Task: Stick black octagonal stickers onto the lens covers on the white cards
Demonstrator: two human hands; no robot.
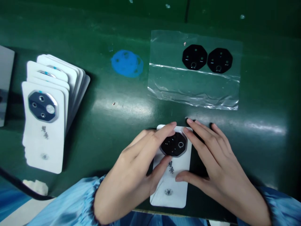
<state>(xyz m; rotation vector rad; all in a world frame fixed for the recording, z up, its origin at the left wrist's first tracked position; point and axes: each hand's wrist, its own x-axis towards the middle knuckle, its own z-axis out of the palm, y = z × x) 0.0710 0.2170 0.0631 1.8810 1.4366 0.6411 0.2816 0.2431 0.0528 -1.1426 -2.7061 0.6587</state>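
Observation:
A white phone back panel [180, 188] lies on the green table in front of me, with dark writing below its camera area. On its upper part sits a black octagonal lens plate [173, 146] inside a silvery rim. My left hand [138, 163] spans this plate, index finger at its upper edge and thumb at its lower edge. My right hand [211, 157] is spread at the panel's right side; its index fingertip is by the upper right corner and its thumb rests on the panel's lower half. Nothing is gripped in it.
Several similar white panels [53, 131] are stacked at the left. Two black octagonal plates [194, 57] lie on a clear plastic sheet [174, 83] at the back right. Blue film pieces [127, 63] lie left of the sheet. A dark cable [21, 186] crosses the lower left.

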